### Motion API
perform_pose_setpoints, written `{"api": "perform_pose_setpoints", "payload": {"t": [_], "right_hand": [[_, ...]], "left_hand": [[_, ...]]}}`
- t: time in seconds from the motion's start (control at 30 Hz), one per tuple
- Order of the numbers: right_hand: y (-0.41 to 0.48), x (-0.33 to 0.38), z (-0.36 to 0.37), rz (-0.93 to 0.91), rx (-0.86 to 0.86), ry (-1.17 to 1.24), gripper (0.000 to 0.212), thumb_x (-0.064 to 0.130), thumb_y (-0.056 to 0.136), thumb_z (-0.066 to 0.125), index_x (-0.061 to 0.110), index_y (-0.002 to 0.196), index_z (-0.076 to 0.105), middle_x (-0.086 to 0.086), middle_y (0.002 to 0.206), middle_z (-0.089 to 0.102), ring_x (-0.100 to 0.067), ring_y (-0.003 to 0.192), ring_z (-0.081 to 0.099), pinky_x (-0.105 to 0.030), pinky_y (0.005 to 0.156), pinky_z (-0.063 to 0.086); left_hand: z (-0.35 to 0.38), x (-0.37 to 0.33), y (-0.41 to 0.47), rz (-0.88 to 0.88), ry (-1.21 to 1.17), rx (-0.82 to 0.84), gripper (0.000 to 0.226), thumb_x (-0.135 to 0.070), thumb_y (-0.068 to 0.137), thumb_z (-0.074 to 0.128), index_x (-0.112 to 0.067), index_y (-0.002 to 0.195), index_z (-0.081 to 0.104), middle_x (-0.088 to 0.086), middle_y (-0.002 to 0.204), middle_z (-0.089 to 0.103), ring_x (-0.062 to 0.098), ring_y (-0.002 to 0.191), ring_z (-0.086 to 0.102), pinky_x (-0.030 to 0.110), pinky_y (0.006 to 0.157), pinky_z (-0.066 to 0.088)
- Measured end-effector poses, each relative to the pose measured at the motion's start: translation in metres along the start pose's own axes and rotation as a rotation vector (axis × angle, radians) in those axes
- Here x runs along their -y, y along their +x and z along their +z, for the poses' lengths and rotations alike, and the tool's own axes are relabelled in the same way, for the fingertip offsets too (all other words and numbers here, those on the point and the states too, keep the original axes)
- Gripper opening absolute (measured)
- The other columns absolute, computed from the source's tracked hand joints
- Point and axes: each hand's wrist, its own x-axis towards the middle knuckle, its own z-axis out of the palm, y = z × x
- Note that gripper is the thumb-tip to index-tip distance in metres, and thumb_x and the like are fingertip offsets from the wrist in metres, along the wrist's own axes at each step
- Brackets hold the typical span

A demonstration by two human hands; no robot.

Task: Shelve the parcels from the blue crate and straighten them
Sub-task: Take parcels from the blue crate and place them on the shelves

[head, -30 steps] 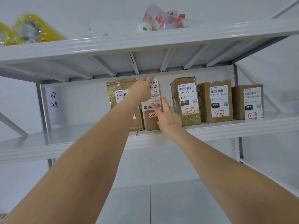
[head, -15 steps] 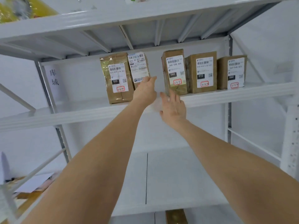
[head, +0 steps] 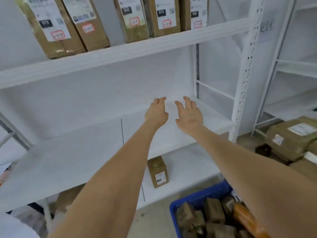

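Note:
Several brown parcels with white labels stand in a row on the upper shelf (head: 120, 54), among them a left pair (head: 56, 30) and a parcel marked 010 (head: 163, 16). My left hand (head: 157, 112) and my right hand (head: 189, 115) hover side by side over the bare middle shelf (head: 68, 160), fingers relaxed, holding nothing. The blue crate (head: 202, 196) sits at the bottom right with several brown parcels inside. One small brown parcel (head: 157, 171) stands alone on the low shelf.
A white perforated upright (head: 245, 69) bounds the rack on the right. More brown parcels (head: 291, 136) are stacked on the floor at far right, beside a second white rack (head: 291, 66). An orange packet (head: 247, 220) lies in the crate.
Both hands have left the parcels on the upper shelf and dropped to the middle shelf level. My view has tilted down, bringing the blue crate and the low shelf into sight.

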Motion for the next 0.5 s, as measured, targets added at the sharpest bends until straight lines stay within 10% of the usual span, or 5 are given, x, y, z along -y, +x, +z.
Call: {"api": "perform_pose_setpoints", "payload": {"t": [0.5], "right_hand": [[-0.198, -0.134, 0.133, 0.301, 0.457, -0.08, 0.068, 0.023, 0.091, 0.061, 0.018, 0.147, 0.024, -0.011, 0.151, 0.021, -0.032, 0.137, 0.024, -0.04, 0.102, 0.039]], "left_hand": [[0.241, -0.047, -0.137, 0.072, -0.103, 0.616, 0.064, -0.012, 0.089, 0.053, -0.012, 0.147, 0.027, 0.015, 0.145, 0.032, 0.033, 0.13, 0.039, 0.044, 0.104, 0.039]]}}
